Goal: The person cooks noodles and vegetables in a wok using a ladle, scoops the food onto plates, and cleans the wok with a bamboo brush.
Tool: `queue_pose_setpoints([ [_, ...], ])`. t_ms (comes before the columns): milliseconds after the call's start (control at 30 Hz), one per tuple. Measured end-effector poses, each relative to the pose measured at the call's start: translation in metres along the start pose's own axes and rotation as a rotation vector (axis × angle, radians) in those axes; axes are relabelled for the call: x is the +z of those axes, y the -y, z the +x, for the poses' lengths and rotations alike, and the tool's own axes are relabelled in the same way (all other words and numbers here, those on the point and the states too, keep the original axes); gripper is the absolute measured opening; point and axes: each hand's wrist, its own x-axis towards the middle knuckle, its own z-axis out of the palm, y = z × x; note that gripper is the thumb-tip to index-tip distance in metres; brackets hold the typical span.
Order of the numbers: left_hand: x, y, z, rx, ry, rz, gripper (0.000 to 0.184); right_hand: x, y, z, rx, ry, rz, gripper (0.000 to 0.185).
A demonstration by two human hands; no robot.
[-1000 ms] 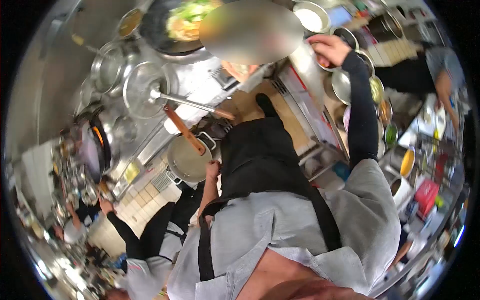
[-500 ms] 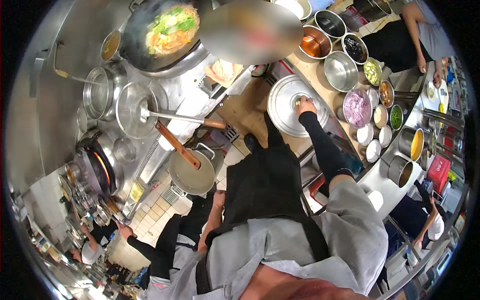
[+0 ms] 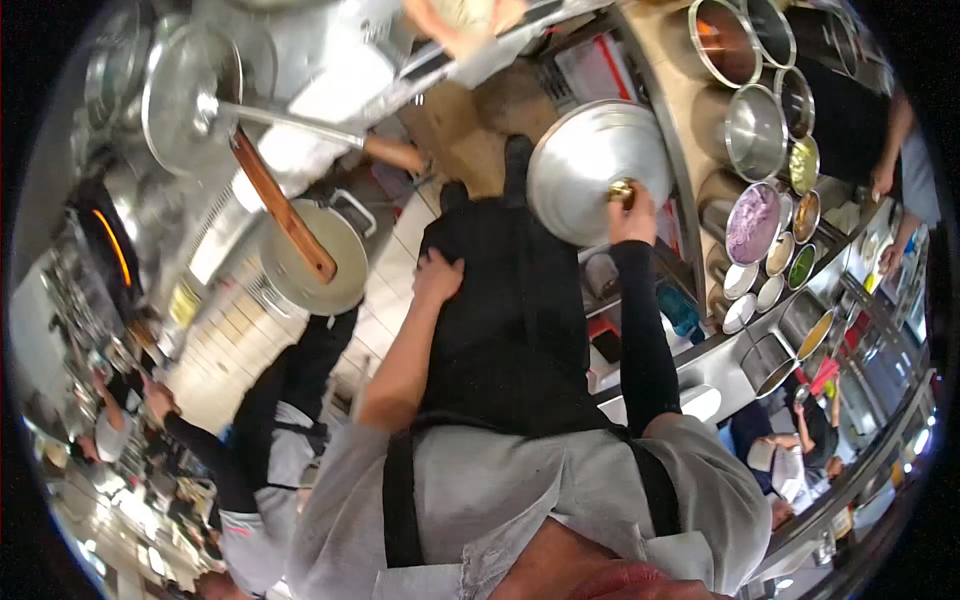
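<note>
My right hand [image 3: 633, 217] grips the brass knob of a large round metal pot lid [image 3: 580, 150]. The lid is held in front of my right side and overlaps the counter's edge; what lies under it is hidden. My left hand [image 3: 437, 276] rests against the front of my black apron [image 3: 500, 330], fingers apart and holding nothing.
Left stands a deep pot [image 3: 330, 265], crossed by a wooden handle [image 3: 285, 210]; a strainer [image 3: 180, 110] lies beyond. On the right counter are several metal containers, one with sliced purple onion [image 3: 753, 225]. A co-worker's hand [image 3: 160, 400] shows at lower left.
The view has turned, and the wok of vegetables has left it. The lid, in my right hand, now looks more tilted. My left hand has come to the apron's front and its fingers have spread.
</note>
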Motion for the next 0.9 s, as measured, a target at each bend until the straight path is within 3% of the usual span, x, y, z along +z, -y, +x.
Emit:
queue_pose_setpoints([
  [67,-0.008,-0.028,0.022,-0.137,0.121,0.147,0.093,0.002,-0.044,-0.019,0.082,-0.019,0.124,0.050],
  [167,0.018,-0.029,0.059,-0.177,0.074,0.214,0.097,0.002,-0.072,-0.047,0.236,-0.018,0.049,0.052],
  [233,0.022,-0.029,0.071,-0.186,0.056,0.253,0.100,0.022,-0.138,-0.064,0.311,-0.003,0.019,0.055],
  [367,0.038,-0.020,0.090,-0.147,-0.053,0.275,0.099,0.011,-0.162,-0.092,0.437,-0.042,-0.207,0.057],
  [600,0.051,-0.011,0.107,-0.068,-0.125,0.250,0.083,0.028,-0.211,-0.072,0.384,-0.087,-0.412,0.056],
  [700,0.059,-0.009,0.104,-0.029,-0.209,0.314,0.081,0.019,-0.170,-0.060,0.379,-0.111,-0.414,0.055],
  [800,0.057,-0.008,0.106,-0.028,-0.239,0.253,0.073,0.024,-0.201,-0.051,0.345,-0.173,-0.368,0.053],
  [900,0.059,-0.009,0.114,0.023,-0.289,0.224,0.063,0.021,-0.180,-0.034,0.315,-0.251,-0.433,0.054],
])
